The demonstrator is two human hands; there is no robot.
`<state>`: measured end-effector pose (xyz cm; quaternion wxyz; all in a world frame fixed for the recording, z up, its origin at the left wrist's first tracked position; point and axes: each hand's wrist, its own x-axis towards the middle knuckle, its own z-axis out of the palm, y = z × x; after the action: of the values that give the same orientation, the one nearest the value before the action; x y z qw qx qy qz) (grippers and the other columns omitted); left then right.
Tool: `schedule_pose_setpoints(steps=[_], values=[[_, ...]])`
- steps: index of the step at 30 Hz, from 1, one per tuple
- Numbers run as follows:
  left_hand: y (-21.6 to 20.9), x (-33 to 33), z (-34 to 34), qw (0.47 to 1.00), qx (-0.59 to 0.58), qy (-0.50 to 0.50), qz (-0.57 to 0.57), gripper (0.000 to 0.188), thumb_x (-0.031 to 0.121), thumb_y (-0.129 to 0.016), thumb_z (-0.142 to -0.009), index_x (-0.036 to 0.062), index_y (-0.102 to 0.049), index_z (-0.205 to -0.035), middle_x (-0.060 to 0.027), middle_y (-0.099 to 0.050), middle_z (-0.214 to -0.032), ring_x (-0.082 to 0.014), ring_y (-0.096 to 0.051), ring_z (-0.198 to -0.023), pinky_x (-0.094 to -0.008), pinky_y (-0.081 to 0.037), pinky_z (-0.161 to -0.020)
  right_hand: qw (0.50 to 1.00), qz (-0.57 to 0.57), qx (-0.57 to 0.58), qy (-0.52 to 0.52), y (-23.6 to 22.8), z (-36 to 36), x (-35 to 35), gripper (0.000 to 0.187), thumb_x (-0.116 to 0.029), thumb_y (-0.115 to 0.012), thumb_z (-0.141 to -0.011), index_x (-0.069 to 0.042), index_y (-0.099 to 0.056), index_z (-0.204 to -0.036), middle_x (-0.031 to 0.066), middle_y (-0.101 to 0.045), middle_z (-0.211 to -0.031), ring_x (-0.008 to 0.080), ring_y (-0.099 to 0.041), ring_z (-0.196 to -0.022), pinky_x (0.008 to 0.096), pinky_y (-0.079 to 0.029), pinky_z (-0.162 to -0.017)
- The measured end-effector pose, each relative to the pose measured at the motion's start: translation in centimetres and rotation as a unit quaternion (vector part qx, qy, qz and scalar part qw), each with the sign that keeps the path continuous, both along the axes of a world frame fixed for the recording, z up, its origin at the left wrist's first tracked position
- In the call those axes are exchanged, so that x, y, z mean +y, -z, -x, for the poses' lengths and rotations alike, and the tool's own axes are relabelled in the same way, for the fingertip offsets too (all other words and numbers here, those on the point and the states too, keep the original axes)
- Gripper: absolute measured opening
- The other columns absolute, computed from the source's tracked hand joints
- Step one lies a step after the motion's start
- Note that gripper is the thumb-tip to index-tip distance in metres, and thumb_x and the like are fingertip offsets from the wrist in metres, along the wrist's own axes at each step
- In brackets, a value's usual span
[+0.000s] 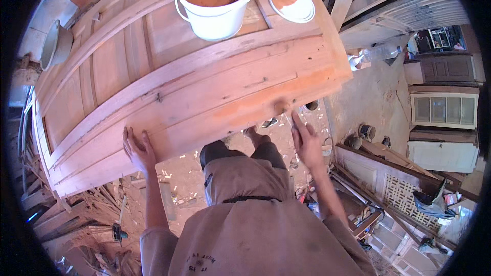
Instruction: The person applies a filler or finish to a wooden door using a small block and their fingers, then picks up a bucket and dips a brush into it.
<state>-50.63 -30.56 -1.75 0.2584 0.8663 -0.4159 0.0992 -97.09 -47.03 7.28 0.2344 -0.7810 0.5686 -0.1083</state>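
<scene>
A panelled wooden door (194, 97) lies flat in front of me, with a streak of orange paste (255, 99) along its near right part. My left hand (138, 148) rests on the door's near edge, fingers spread and empty. At the right end of the streak, my right hand (308, 140) is closed round a slim tool that resembles a putty knife; its kind is hard to make out. A white bucket (217, 20) of orange-brown paste stands on the door's far side. To its right lies a round white lid (292, 5), partly smeared with the same paste.
A grey bowl (57, 46) sits by the door's far left edge. Scrap wood (97, 209) is piled at the lower left. Wood shavings dot the floor (181, 174) by my feet. On the right are boards, a lattice panel (409, 194) and a white-framed window (444, 111).
</scene>
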Motion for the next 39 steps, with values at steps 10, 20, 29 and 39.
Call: schedule_pose_setpoints(steps=[10,20,29,39], values=[[0.1,-1.0,-0.1,1.0,0.003,0.008,-0.005,0.049,0.033,-0.063,-0.096,0.0026,-0.057,-0.135,-0.0177,-0.053,-0.144,-0.036,-0.048,-0.134,-0.0487,-0.034,-0.113,0.91,-0.067,0.228,-0.341,-1.8,-0.6,-9.9,0.041,-0.028,-0.054,-0.099,-0.026,-0.052,-0.141,0.0178,-0.067,-0.109,0.0388,-0.07,-0.082,0.0497,-0.058,-0.072],[0.2,-1.0,-0.4,1.0,0.008,0.015,0.013,0.047,0.031,-0.064,-0.096,0.0018,-0.059,-0.133,-0.019,-0.055,-0.141,-0.0382,-0.051,-0.131,-0.0481,-0.038,-0.111,0.969,-0.059,0.092,-0.22,-1.0,4.9,-8.7,0.049,-0.028,-0.055,-0.099,-0.027,-0.045,-0.147,0.0205,-0.064,-0.087,0.0407,-0.066,-0.067,0.0526,-0.057,-0.063],[0.2,-0.9,0.0,1.0,0.005,0.014,0.013,0.046,0.029,-0.063,-0.097,0.0003,-0.059,-0.132,-0.0194,-0.055,-0.141,-0.0377,-0.051,-0.131,-0.0477,-0.039,-0.11,0.994,-0.024,0.052,-0.091,5.4,2.4,-2.8,0.059,-0.023,-0.06,-0.098,-0.029,-0.039,-0.153,0.0167,-0.056,-0.083,0.0385,-0.061,-0.061,0.0494,-0.053,-0.055],[0.5,-1.0,-0.3,1.0,0.02,0.01,0.01,0.046,0.029,-0.063,-0.097,0.0004,-0.059,-0.133,-0.0199,-0.055,-0.142,-0.0382,-0.049,-0.133,-0.0484,-0.036,-0.112,0.926,-0.027,0.15,-0.347,-1.1,-0.5,-9.6,0.057,-0.021,-0.06,-0.095,-0.029,-0.043,-0.149,0.0196,-0.064,-0.1,0.0393,-0.067,-0.066,0.0479,-0.058,-0.06]])
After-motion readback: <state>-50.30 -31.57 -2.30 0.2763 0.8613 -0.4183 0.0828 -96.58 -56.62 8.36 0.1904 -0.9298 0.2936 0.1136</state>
